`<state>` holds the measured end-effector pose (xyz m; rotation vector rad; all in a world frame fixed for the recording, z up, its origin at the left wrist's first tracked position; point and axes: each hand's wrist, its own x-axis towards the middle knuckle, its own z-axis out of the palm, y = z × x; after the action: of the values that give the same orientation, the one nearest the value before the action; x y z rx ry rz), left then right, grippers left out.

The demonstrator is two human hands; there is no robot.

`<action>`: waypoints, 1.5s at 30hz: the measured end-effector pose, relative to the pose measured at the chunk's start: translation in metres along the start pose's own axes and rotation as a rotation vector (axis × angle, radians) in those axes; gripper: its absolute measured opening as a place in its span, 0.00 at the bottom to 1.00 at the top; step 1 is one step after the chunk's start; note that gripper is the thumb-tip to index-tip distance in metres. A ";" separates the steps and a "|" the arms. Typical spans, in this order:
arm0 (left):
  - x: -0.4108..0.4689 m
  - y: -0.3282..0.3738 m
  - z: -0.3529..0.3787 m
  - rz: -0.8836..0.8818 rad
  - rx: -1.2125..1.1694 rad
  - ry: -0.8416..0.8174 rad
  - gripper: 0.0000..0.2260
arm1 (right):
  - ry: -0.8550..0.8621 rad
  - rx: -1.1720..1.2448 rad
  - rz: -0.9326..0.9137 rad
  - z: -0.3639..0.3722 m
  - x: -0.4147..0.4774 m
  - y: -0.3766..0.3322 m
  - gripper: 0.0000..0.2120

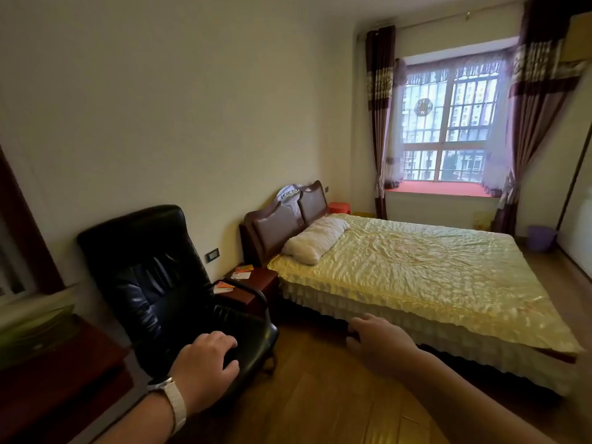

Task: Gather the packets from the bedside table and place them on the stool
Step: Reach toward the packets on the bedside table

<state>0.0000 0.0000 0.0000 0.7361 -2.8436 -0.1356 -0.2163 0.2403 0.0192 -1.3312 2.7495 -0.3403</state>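
Note:
Three small packets lie on the dark red bedside table [261, 280] between the chair and the bed: an orange one [244, 268] at the back, a pale one [240, 276] in the middle, and an orange-and-white one [223, 287] at the front. A red plastic stool [339, 207] stands at the far side of the headboard. My left hand [205, 363] hovers over the chair seat with curled fingers, holding nothing. My right hand [378, 341] is stretched forward near the bed's side, fingers apart and empty. Both hands are well short of the packets.
A black leather office chair [153, 277] stands in front of the bedside table, its armrest partly covering it. The bed [416, 274] with a yellow cover and white pillow fills the right. A red desk [57, 373] sits at the left. Wooden floor [320, 395] runs between chair and bed.

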 end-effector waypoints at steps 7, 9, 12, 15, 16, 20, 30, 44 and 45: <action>0.065 -0.033 0.043 0.031 -0.052 -0.024 0.21 | -0.015 -0.011 0.035 0.021 0.068 -0.002 0.13; 0.090 -0.047 0.053 0.045 -0.070 -0.009 0.23 | -0.008 -0.003 0.050 0.030 0.095 -0.003 0.12; 0.129 -0.072 0.067 0.025 -0.164 -0.019 0.19 | -0.028 -0.013 0.071 0.042 0.141 -0.008 0.11; 0.166 -0.101 0.078 0.034 -0.232 0.011 0.17 | -0.080 -0.050 0.075 0.049 0.187 -0.020 0.11; 0.178 -0.111 0.080 0.040 -0.226 0.010 0.16 | -0.089 -0.060 0.066 0.051 0.202 -0.025 0.12; 0.232 -0.147 0.088 0.033 -0.204 -0.018 0.16 | -0.051 0.001 0.109 0.059 0.254 -0.034 0.12; 0.336 -0.167 0.111 0.055 -0.243 0.000 0.20 | -0.023 -0.008 0.066 0.075 0.362 -0.009 0.19; 0.557 -0.104 0.172 0.030 -0.143 -0.030 0.18 | -0.088 0.025 -0.059 0.087 0.561 0.145 0.17; 0.574 -0.095 0.172 0.053 -0.133 0.017 0.18 | -0.093 0.030 -0.068 0.080 0.575 0.159 0.16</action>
<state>-0.4834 -0.3567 -0.0830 0.6305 -2.8026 -0.3058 -0.6844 -0.1271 -0.0751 -1.3985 2.6185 -0.3147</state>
